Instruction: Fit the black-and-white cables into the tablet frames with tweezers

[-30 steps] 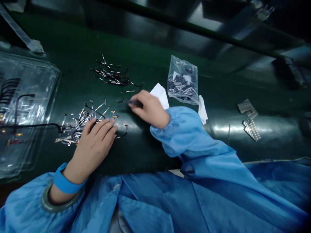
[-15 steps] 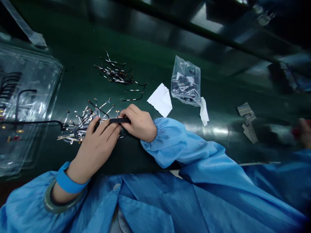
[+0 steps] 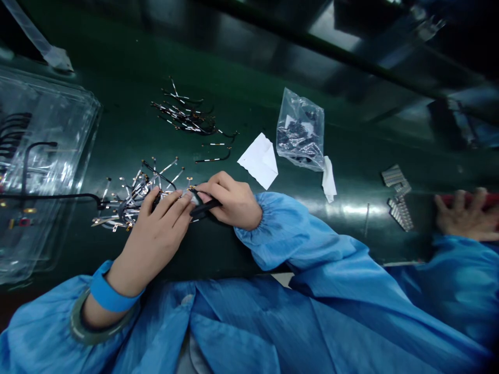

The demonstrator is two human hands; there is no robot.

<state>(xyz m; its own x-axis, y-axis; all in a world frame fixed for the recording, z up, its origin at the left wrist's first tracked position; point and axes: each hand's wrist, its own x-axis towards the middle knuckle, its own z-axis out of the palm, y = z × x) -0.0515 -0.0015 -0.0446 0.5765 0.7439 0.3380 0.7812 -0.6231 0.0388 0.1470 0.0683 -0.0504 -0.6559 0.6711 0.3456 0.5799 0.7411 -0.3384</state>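
Observation:
My left hand (image 3: 159, 234) rests at the right edge of a tangled pile of thin silver-and-black flex cables (image 3: 136, 195). Its fingers press down on a flex cable, mostly hidden, with a pale bit (image 3: 194, 197) showing by the fingertips. Close beside it, my right hand (image 3: 237, 202) is closed around a slim black tool (image 3: 205, 208), perhaps tweezers, whose end points down-left towards the left fingers. The right thumb and index finger meet near that same cable. Small gold connectors (image 3: 189, 179) show just above the fingertips.
Further back lies a bunch of black-and-white flex cables (image 3: 187, 119). Clear plastic trays (image 3: 83, 104) stand at left, a black cord (image 3: 70, 196) crossing them. A white paper (image 3: 259, 161), a clear bag (image 3: 300, 130) and patterned strips (image 3: 397, 197) lie rightward. A co-worker's hand (image 3: 465, 213) is at far right.
My right hand has shifted slightly right and down, and the black tool has tilted, its left end lower. My left hand stays put. The co-worker's spread hand has come into view.

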